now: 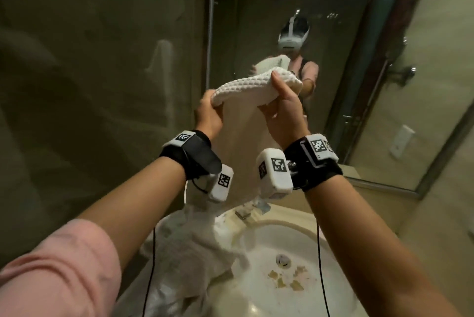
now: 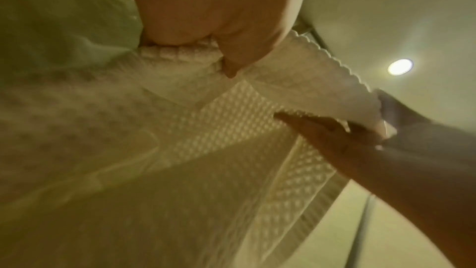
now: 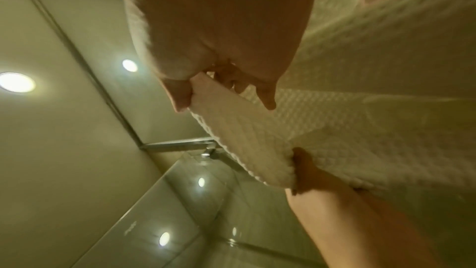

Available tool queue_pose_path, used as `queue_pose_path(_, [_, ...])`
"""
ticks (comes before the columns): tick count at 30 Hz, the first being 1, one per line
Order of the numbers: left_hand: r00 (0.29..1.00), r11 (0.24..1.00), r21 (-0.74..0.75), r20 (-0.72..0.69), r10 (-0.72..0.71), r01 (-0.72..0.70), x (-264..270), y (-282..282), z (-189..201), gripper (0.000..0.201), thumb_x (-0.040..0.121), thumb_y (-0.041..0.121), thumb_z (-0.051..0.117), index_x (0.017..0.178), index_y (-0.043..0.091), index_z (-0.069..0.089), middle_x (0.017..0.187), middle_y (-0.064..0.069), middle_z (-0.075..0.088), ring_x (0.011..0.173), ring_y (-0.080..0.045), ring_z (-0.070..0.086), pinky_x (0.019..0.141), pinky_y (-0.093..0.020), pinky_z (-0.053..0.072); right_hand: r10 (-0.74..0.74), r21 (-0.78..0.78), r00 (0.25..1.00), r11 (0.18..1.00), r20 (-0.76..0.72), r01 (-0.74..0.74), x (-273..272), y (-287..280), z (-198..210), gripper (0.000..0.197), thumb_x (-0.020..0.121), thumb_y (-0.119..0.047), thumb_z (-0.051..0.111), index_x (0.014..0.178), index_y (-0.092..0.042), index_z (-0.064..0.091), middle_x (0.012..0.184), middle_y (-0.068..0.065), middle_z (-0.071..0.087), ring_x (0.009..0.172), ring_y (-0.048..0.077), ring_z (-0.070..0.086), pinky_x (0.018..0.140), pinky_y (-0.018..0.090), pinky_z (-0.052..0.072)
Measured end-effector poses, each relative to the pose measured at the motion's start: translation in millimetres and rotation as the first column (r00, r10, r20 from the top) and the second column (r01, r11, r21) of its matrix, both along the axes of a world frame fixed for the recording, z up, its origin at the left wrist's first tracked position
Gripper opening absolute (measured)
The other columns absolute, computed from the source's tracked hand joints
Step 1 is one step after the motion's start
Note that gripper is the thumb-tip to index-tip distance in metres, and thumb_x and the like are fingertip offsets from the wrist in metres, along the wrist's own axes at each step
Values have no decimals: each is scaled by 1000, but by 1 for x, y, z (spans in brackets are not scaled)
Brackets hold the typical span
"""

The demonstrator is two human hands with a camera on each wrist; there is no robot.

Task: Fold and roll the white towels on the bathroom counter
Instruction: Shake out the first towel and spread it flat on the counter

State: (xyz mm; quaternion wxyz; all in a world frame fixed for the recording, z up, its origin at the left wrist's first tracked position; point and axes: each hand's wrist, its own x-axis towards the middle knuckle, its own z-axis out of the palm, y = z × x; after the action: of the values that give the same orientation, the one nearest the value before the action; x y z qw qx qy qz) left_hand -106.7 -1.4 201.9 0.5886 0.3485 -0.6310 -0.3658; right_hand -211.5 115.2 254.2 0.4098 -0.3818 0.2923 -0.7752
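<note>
I hold a white waffle-textured towel [image 1: 246,91] up in front of the mirror, above the sink. My left hand [image 1: 209,111] grips its left upper end, and my right hand [image 1: 280,101] grips the right upper end with the thumb on top. The rest of the cloth hangs down between my wrists. In the left wrist view the towel [image 2: 231,129] drapes below my left hand [image 2: 219,48], with the right hand [image 2: 335,136] clutching it at the right. In the right wrist view my right hand [image 3: 226,80] pinches the towel [image 3: 244,140] edge.
A white sink basin [image 1: 259,265] with brown stains lies below, its tap [image 1: 252,207] at the back. Another crumpled white towel [image 1: 184,252] lies on the counter left of the basin. A mirror [image 1: 282,9] and glass shower panel stand ahead.
</note>
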Motion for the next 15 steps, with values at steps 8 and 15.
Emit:
queue_pose_path(8, [975, 975, -166, -136, -174, 151, -66, 61, 83, 13, 87, 19, 53, 90, 20, 66, 93, -5, 58, 89, -22, 56, 83, -38, 51, -267, -216, 957, 947, -113, 239, -63, 89, 53, 9, 93, -17, 57, 92, -11, 64, 86, 5, 66, 77, 12, 66, 70, 25, 55])
queue_pose_path(15, [840, 887, -163, -283, -462, 433, -112, 137, 118, 29, 93, 14, 52, 66, 22, 59, 62, 12, 60, 62, -4, 52, 56, -20, 43, -488, -411, 850, 829, -198, 380, -95, 183, 79, 24, 95, -7, 52, 82, -14, 71, 80, 2, 68, 79, 13, 65, 74, 27, 52])
